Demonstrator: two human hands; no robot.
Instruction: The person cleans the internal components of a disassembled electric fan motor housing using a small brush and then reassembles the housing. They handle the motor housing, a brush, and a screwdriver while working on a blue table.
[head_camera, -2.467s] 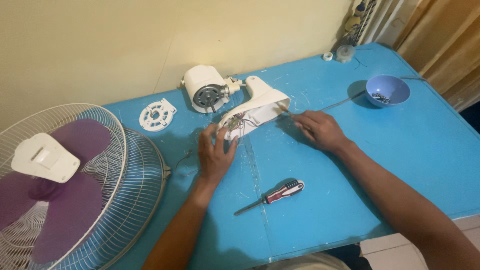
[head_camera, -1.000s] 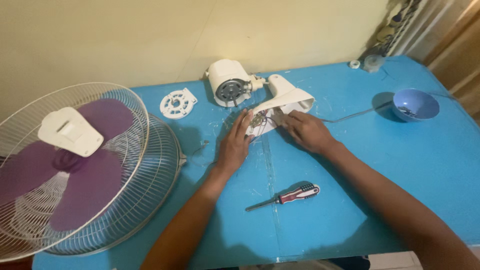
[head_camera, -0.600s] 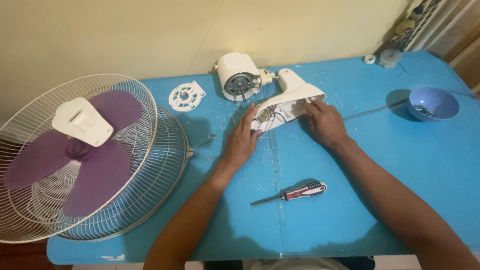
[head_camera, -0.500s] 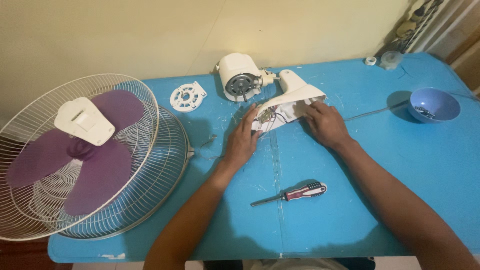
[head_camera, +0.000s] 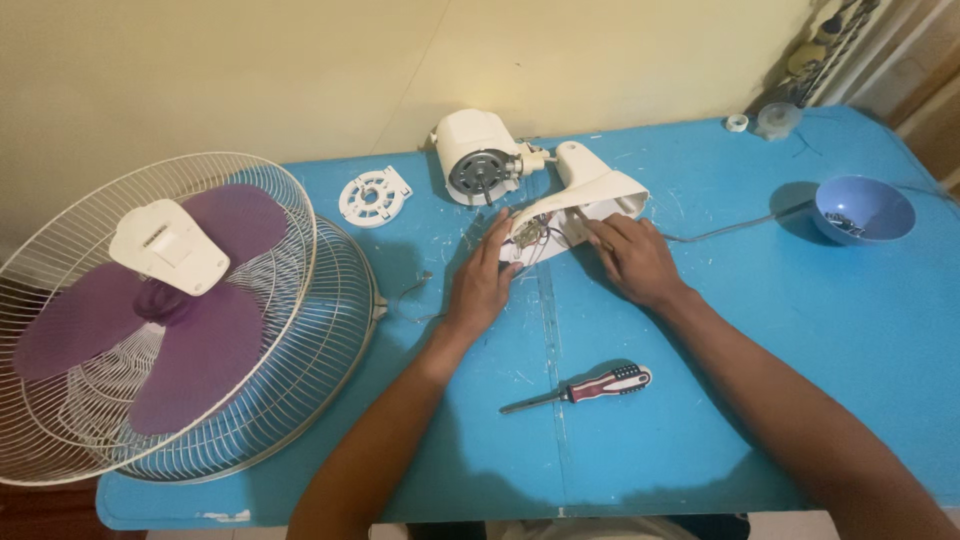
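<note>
Hands (head_camera: 480, 285) (head_camera: 632, 258) on white housing (head_camera: 590, 195), wiring partly hidden, grip unclear

- One label only: a small rectangular sticker, white with dark print, on the white centre cap (head_camera: 168, 245) of the fan guard (head_camera: 300, 330) overhanging the table's (head_camera: 800, 400) left edge.
- No packages, signs, screens.

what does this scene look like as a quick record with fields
surface: blue table
left hand: on the open white fan housing, fingers by its wires
right hand: on the same housing, right side
motor: white, joined to the housing, near the wall
screwdriver: red and black handle, lying untouched in front
fan guard: at left, purple blades inside
bowl: blue, far right
round white plate: beside the motor
</note>
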